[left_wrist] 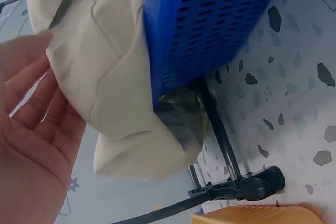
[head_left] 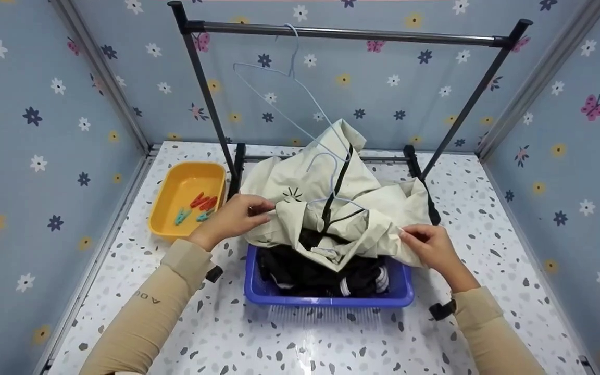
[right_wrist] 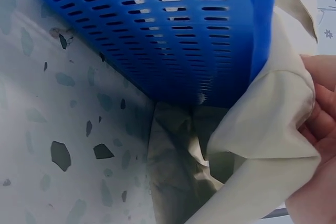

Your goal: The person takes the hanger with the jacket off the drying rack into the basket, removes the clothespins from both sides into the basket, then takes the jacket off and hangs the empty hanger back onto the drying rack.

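A cream jacket [head_left: 305,174] with a black zip lies bunched over the blue basket [head_left: 331,301] and spills past its back and sides. At its collar sits a light-blue hanger [head_left: 334,179], hook upward, its lower part hidden in the cloth. My left hand [head_left: 235,214] pinches the jacket's left side, thumb and fingers at the fabric edge in the left wrist view. On the opposite side, my right hand [head_left: 433,250] pinches the cloth between thumb and fingers. Black clothes [head_left: 305,271] with white stripes fill the basket below the jacket.
A dark metal rack [head_left: 352,33] stands behind the basket. From its bar hangs another, unloaded hanger [head_left: 292,73], low enough to overlap the jacket. On the left, a yellow tray [head_left: 160,208] holds red and green clothespins [head_left: 203,202]. Flower-patterned walls [head_left: 45,130] enclose the speckled table.
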Motion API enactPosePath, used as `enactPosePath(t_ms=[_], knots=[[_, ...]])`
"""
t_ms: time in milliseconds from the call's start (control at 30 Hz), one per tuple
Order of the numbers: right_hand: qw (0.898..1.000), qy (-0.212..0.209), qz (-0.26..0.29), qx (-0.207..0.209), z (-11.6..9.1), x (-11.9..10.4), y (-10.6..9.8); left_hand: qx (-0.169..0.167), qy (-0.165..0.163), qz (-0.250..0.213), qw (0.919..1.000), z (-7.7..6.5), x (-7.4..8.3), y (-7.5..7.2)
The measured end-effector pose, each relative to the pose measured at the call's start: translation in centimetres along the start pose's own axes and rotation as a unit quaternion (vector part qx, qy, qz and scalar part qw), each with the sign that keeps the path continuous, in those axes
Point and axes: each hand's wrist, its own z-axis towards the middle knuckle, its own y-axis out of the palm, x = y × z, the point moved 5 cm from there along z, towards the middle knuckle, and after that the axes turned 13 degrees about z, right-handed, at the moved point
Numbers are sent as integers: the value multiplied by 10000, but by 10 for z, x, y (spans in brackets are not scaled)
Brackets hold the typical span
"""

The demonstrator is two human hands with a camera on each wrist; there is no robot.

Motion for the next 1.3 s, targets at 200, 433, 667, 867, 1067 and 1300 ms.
enactPosePath(t_ms=[200,433,667,867,1067,1300], knots=[[9997,-183,158,-82,7,-11,-1,216,220,283,9991,2,-3,4],[9988,-403,-26,-274,29,-37,8,367,342,192,9986,0,-3,4],[9961,-507,-140,-712,49,-60,29,423,298,188,9985,-1,-2,5],[9926,-225,-369,-1130,62,-72,48,492,385,250,9977,-1,-2,6],[9871,-100,-521,-1513,72,-80,70,538,400,233,9975,-1,-3,7],[9805,-183,-691,-1830,80,-86,94,540,379,193,9976,-2,-4,7]])
